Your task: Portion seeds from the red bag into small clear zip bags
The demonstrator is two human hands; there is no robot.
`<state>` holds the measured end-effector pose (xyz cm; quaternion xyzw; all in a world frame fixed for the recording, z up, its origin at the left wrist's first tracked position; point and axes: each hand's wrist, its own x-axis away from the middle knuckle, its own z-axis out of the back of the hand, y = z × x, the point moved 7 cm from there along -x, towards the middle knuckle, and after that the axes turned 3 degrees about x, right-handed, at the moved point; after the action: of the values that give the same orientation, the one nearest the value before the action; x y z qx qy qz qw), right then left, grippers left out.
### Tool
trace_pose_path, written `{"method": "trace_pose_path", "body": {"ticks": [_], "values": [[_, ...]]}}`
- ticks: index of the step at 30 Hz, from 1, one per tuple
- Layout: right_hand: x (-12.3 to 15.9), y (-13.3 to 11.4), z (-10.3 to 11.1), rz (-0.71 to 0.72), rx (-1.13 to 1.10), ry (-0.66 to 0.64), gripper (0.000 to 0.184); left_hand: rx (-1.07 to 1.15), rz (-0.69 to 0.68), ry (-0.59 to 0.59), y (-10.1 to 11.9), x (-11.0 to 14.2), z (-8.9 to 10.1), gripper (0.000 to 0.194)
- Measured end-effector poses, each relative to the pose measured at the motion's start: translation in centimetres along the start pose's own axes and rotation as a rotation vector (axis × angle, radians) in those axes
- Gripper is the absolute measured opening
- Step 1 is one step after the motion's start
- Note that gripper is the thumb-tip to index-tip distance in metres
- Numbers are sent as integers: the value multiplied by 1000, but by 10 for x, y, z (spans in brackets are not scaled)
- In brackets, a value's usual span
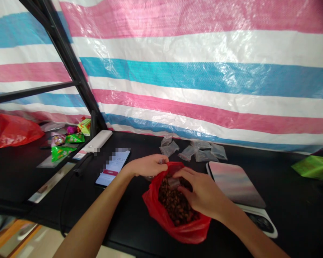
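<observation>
A red plastic bag (161, 208) lies open on the black table, filled with dark brown lumpy pieces (174, 202), possibly dried food. My left hand (148, 165) pinches the far rim of the red bag. My right hand (203, 190) reaches over the bag's mouth, its fingers closed on a small clear plastic bag (173, 182) just above the brown pieces. The hand hides much of the bag's right side. Most of the clear bag is hidden too.
Several small clear bags (193, 150) lie beyond my hands. A smartphone (113, 168) sits to the left, and a flat pink-toned device on a white base (235, 184) to the right. Snack packets (61, 143), a red bag (16, 130) and a striped tarp (204, 75) surround the table.
</observation>
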<state>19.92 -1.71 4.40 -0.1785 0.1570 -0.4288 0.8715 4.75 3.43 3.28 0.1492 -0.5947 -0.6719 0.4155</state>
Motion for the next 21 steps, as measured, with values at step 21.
{"method": "trace_pose_path", "body": {"ticks": [21], "values": [[-2, 9, 10, -165, -383, 28, 12, -85, -380, 380, 18, -12, 15, 25]]}}
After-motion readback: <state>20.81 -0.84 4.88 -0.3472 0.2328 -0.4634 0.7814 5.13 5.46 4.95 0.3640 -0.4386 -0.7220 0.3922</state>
